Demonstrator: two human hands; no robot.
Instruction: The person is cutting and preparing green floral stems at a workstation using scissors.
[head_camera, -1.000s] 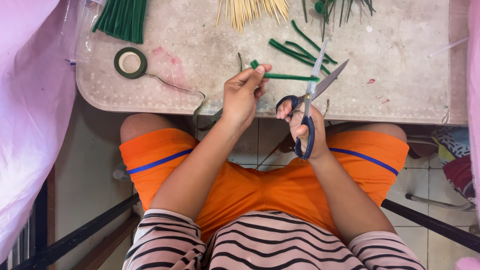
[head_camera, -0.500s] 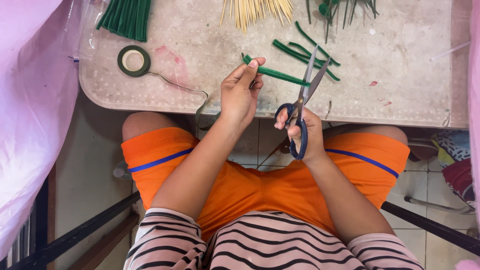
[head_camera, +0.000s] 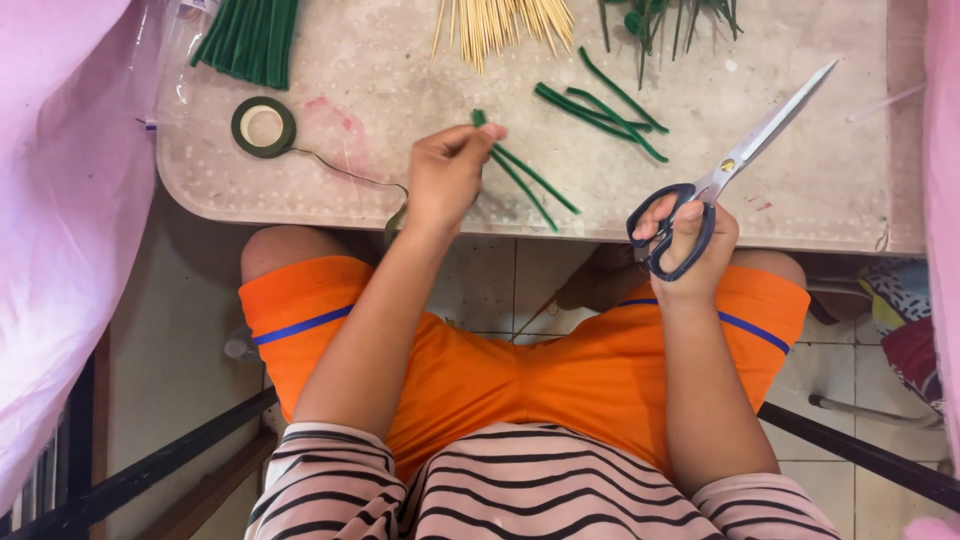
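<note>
Green and thin, the wrapped stick is pinched at its top end by the finger and thumb of the left hand. Its long line slants down and to the right, over the pale worn table, toward the right hand. That hand is well apart from the stick. Its fingers are curled through the dark handles of the silver scissors, and the blades look pressed together, pointing up and away. Loose green sticks lie just past the pinched one. A roll of green tape sits to the left.
</note>
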